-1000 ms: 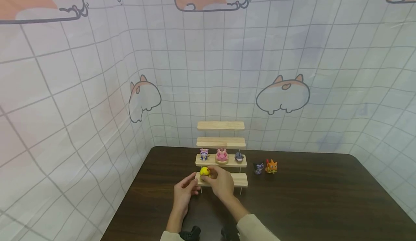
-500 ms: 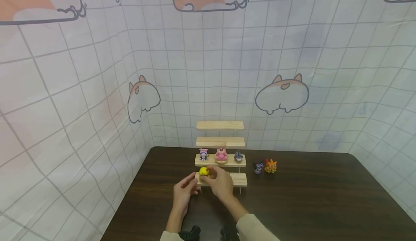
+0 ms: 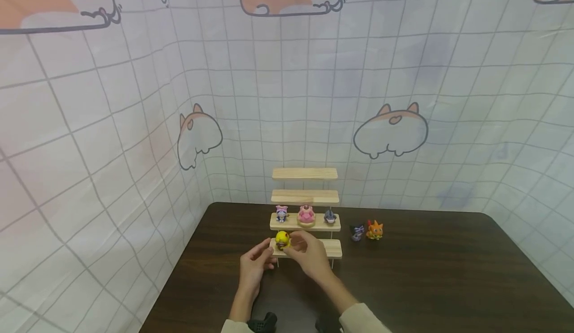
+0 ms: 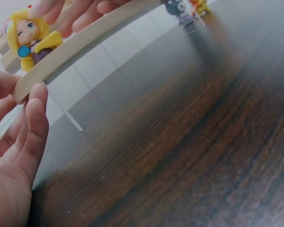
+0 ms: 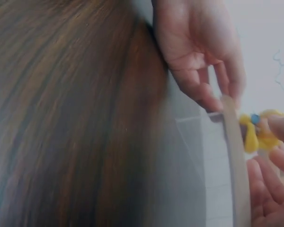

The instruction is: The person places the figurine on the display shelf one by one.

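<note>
A yellow-haired figurine stands at the left end of the lowest step of a wooden tiered display stand. In the left wrist view the figurine shows a winking face and a blue round item. My left hand grips that step's left end, thumb above and fingers beneath. My right hand is just right of the figurine, its fingers spread and loosely bent. Its thumb is very near the figurine in the right wrist view; whether they touch I cannot tell.
On the second step stand a purple-and-white figurine, a pink one and a grey one. A dark purple figurine and an orange one stand on the dark table, right of the stand.
My right hand has loosened from the yellow-haired figurine and shifted slightly right, showing more of it. The left hand keeps its place on the step's end.
</note>
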The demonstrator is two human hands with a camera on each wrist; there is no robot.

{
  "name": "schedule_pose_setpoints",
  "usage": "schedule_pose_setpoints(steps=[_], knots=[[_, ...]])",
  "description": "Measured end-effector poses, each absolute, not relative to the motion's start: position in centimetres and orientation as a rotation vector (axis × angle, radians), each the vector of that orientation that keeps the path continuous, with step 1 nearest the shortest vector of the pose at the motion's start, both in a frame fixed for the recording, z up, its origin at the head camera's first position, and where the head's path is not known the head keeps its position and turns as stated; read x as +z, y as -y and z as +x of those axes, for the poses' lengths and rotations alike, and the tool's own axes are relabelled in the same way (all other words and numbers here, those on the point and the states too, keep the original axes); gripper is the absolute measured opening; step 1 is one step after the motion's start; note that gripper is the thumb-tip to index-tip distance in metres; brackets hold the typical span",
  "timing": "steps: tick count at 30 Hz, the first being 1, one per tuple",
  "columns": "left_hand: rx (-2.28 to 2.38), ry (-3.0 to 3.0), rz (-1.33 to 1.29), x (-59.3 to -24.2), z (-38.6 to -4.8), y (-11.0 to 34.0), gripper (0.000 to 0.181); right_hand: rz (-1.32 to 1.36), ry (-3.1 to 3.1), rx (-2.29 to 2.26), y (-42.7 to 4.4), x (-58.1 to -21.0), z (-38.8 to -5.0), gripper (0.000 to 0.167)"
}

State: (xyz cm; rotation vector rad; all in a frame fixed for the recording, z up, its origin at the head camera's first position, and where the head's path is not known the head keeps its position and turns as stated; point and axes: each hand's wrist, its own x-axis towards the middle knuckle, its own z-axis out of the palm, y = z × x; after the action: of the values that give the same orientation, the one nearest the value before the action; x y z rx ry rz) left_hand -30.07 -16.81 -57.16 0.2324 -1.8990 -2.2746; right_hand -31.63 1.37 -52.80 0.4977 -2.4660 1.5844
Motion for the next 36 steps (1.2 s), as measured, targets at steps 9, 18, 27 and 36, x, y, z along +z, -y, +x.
schedule_pose_setpoints(steps=[9,18,27,36], knots=[[-2.265,1.906,0.255,-57.2,-30.1,16.5,0.043,0.641,2.573,1.547,-6.5,-51.7,-30.3,0.026],[-2.256,1.905,0.262,-57.2,-30.0,16.5,0.042,0.409,2.550,1.461,-14.2,-52.3,-30.5,0.023],[-2.264,1.916,0.279,-57.1,-30.2,16.7,0.042,-0.006,2.511,1.402,-20.4,-53.3,-31.9,0.035],[-2.253,1.923,0.287,-57.1,-30.1,16.6,0.042,-0.153,2.564,1.538,-23.6,-54.6,-33.5,0.054]])
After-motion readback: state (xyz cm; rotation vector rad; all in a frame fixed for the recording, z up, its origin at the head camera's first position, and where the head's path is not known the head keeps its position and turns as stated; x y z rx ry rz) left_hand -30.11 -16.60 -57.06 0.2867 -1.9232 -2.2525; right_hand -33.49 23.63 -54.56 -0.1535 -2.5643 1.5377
